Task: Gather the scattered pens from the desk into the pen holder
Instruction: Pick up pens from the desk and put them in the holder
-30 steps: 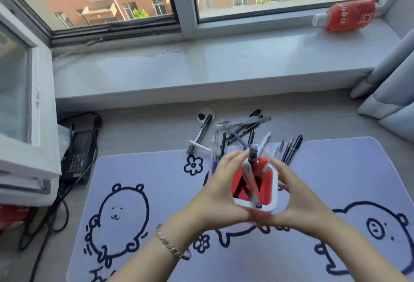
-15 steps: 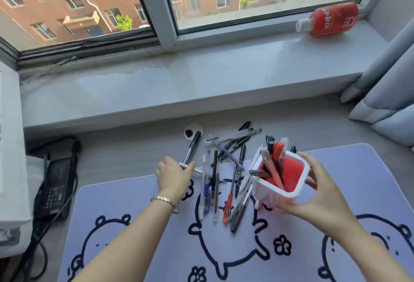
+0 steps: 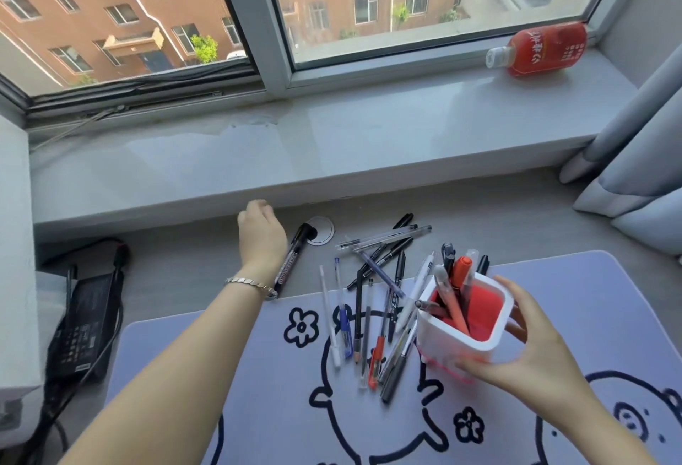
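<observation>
A white pen holder (image 3: 457,335) with a red inside stands tilted on the mat at the right, with several pens in it. My right hand (image 3: 535,365) grips it from the right and below. To its left, several scattered pens (image 3: 363,320) lie in a loose pile across the mat's back edge and the grey desk. A black marker (image 3: 293,261) lies apart at the left of the pile. My left hand (image 3: 262,232) hovers just left of the marker's far end, near the windowsill. Its fingers curl away from me and I see nothing in it.
A pale desk mat (image 3: 258,390) with cartoon drawings covers the near desk. A black power adapter (image 3: 85,320) with cables sits at the left. A round cable grommet (image 3: 324,232) is behind the marker. A red bottle (image 3: 542,47) lies on the windowsill (image 3: 332,139). Curtains (image 3: 634,154) hang at the right.
My left hand let go of the holder and reached left and back, past the pens toward the black marker. My right hand carried the holder to the right of the pile.
</observation>
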A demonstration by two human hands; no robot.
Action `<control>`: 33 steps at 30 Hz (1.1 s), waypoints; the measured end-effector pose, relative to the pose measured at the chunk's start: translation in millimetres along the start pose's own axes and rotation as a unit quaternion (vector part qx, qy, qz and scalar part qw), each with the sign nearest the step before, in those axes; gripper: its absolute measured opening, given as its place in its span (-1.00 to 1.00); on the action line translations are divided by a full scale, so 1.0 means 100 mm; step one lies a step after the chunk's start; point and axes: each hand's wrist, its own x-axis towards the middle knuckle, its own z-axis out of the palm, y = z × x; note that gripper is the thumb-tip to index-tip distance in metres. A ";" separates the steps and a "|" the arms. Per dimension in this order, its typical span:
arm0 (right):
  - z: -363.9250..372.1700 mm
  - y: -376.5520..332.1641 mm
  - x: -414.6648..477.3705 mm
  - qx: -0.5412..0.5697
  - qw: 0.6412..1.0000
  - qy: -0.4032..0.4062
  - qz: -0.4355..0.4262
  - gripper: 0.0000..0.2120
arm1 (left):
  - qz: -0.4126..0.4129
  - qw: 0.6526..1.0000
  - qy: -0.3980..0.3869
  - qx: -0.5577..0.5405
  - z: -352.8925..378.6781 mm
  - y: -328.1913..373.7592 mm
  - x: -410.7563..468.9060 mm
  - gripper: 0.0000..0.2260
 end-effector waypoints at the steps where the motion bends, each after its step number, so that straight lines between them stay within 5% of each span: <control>1: 0.00 0.01 0.00 -0.001 1.000 0.000 0.002 -0.15 | 0.003 0.997 -0.049 0.060 0.00 -0.06 0.03 -0.67; 4: 0.02 0.03 -0.02 -0.007 1.000 -0.007 0.005 -0.12 | -0.024 0.964 -0.187 0.186 0.08 -0.29 0.01 -0.68; 9: 0.07 0.04 -0.08 -0.022 1.000 -0.020 0.006 -0.09 | 0.011 0.953 -0.180 0.242 0.10 -0.40 -0.12 -0.85; 12: 0.09 0.00 -0.12 -0.035 0.999 -0.021 -0.008 -0.11 | 0.017 0.988 -0.149 0.036 -0.03 -0.19 -0.36 -0.90; 14: 0.11 -0.03 -0.16 -0.036 0.999 -0.024 -0.012 -0.11 | 0.045 0.980 -0.113 -0.159 -0.23 0.09 -0.63 -0.83; 17: 0.19 -0.05 -0.21 -0.044 0.998 -0.041 -0.012 -0.09 | 0.061 0.883 -0.113 -0.451 -0.58 0.44 -1.09 -0.87; 20: 0.30 -0.11 -0.27 -0.038 0.997 -0.059 -0.023 -0.12 | 0.083 0.789 -0.174 -0.583 -0.74 0.59 -1.59 -0.83; 22: 0.36 -0.15 -0.31 -0.043 0.996 -0.070 -0.033 -0.14 | 0.092 0.794 -0.194 -0.569 -0.66 0.58 -1.87 -0.77; 27: 0.42 -0.15 -0.44 -0.075 0.993 -0.056 -0.074 -0.14 | 0.205 0.880 -0.211 -0.373 -0.44 0.34 -2.26 -0.38; 33: 0.42 -0.13 -0.62 -0.095 0.988 -0.069 -0.096 -0.15 | 0.371 0.897 -0.117 -0.211 -0.41 0.16 -2.40 -0.23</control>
